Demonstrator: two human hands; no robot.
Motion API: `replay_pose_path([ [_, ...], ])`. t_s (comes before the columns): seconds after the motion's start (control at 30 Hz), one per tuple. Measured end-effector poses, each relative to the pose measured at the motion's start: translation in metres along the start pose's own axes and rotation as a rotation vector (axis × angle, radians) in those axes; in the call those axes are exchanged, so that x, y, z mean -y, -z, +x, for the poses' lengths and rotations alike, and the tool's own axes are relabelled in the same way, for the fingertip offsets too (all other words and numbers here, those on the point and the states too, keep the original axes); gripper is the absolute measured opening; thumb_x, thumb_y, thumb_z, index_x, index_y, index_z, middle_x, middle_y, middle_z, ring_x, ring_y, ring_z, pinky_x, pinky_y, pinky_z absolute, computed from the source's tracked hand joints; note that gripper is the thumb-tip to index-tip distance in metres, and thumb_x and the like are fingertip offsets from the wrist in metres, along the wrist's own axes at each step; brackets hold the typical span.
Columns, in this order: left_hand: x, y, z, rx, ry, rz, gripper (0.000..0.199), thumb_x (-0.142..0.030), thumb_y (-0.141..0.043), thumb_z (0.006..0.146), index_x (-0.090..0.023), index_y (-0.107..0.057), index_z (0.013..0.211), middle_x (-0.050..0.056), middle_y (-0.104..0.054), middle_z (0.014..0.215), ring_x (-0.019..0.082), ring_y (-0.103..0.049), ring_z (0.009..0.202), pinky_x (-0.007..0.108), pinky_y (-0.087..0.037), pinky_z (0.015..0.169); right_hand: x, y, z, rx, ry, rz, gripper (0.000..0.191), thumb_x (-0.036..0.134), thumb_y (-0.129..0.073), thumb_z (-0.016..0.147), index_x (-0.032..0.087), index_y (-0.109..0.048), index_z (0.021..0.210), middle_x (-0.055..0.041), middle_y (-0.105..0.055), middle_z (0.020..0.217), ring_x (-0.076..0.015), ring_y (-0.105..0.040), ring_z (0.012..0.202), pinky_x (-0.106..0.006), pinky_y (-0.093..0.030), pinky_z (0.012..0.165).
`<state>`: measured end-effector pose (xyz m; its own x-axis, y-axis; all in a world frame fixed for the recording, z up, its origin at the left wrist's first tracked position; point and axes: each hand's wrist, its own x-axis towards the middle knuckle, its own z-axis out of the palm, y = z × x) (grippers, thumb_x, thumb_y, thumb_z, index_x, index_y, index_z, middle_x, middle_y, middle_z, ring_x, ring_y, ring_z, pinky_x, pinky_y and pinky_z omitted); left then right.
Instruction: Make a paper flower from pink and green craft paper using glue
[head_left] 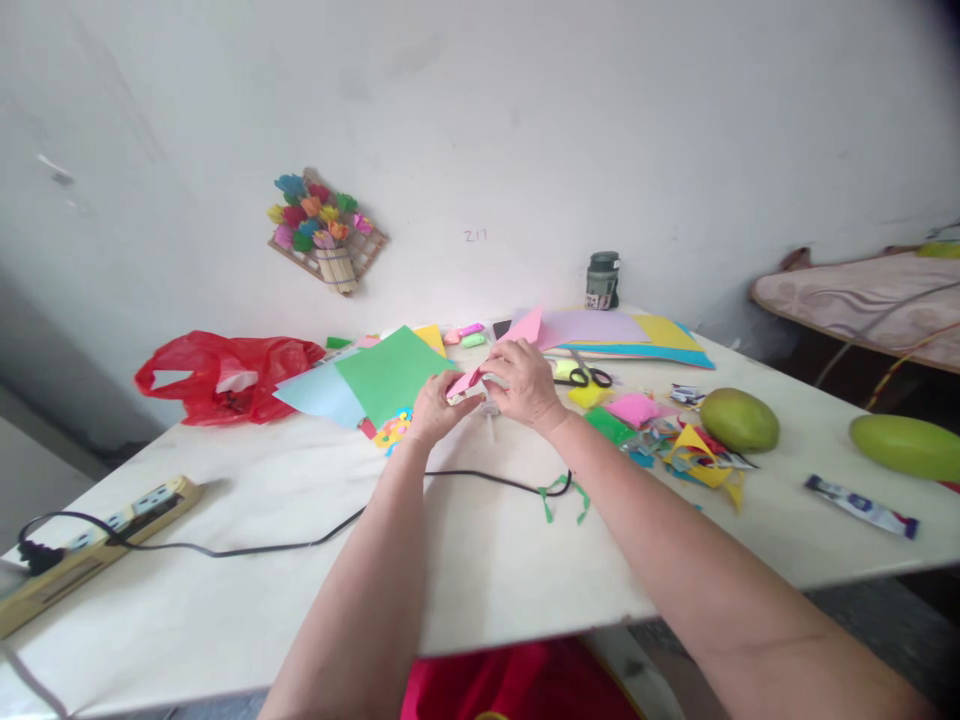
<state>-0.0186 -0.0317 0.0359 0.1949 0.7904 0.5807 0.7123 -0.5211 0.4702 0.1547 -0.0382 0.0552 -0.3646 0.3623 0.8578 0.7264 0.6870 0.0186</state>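
Observation:
Above the middle of the white table, my left hand (436,408) pinches one end of a small piece of pink paper (466,380). The fingers of my right hand (526,382) close on the paper's other side and hide part of it. Just under my right fingers shows a pale, translucent stick-like thing (490,428), whose kind I cannot make out. Left of my hands lie a green sheet of paper (391,375) and small coloured cut-outs (393,430). To the right are black-handled scissors (589,377).
A black cord (300,545) crosses the table from a power strip (112,540). Paper scraps (694,455), two green fruits (739,420) and a tube (862,506) lie to the right. A red plastic bag (225,375) sits at left, a dark jar (602,280) at the back.

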Motion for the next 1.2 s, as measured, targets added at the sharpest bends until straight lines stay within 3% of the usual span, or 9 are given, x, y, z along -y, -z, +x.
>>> replay_pose_path([
  [0.27,0.005,0.000,0.001,-0.022,-0.002,0.145,0.032,-0.041,-0.061,0.069,-0.020,-0.056,0.093,0.006,-0.061,0.086,0.021,-0.053,0.083,0.032,-0.038,0.072,0.008,0.003,0.003,0.035,0.046,-0.046,0.015,0.022,-0.051,0.078,0.020,-0.065,0.072,-0.0064,-0.052,0.080,-0.0199,-0.041,0.080,-0.031,-0.032,0.066],
  [0.63,0.001,0.003,0.002,-0.102,0.030,0.192,0.034,-0.038,-0.063,0.067,-0.019,-0.055,0.093,0.007,-0.062,0.088,0.023,-0.054,0.084,0.032,-0.038,0.073,0.011,-0.003,-0.003,0.099,-0.013,0.110,0.023,0.017,-0.048,0.077,0.020,-0.063,0.095,-0.0040,-0.060,0.108,-0.0168,-0.055,0.090,-0.026,-0.038,0.066],
  [0.83,0.001,0.002,0.003,-0.098,0.032,0.216,0.033,-0.036,-0.065,0.065,-0.019,-0.055,0.091,0.007,-0.062,0.087,0.024,-0.054,0.085,0.033,-0.038,0.072,0.014,-0.002,-0.002,0.245,0.022,0.087,0.019,0.015,-0.050,0.075,0.019,-0.063,0.087,-0.0030,-0.064,0.089,-0.0158,-0.056,0.072,-0.026,-0.034,0.057],
  [1.0,0.000,0.003,0.003,-0.049,-0.003,0.214,0.036,-0.033,-0.067,0.061,-0.020,-0.054,0.091,0.007,-0.062,0.088,0.025,-0.056,0.086,0.034,-0.039,0.073,0.013,-0.004,-0.001,0.300,0.054,0.069,0.018,0.022,-0.048,0.081,0.020,-0.064,0.088,-0.0043,-0.063,0.092,-0.0154,-0.056,0.071,-0.026,-0.031,0.055],
  [1.2,-0.011,0.005,0.002,0.033,0.009,0.115,0.043,-0.035,-0.069,0.058,-0.021,-0.051,0.094,0.005,-0.063,0.089,0.024,-0.058,0.082,0.032,-0.040,0.069,0.014,0.002,0.001,0.398,0.054,0.045,0.015,0.021,-0.049,0.078,0.016,-0.062,0.084,-0.0061,-0.065,0.080,-0.0176,-0.057,0.066,-0.027,-0.030,0.054],
])
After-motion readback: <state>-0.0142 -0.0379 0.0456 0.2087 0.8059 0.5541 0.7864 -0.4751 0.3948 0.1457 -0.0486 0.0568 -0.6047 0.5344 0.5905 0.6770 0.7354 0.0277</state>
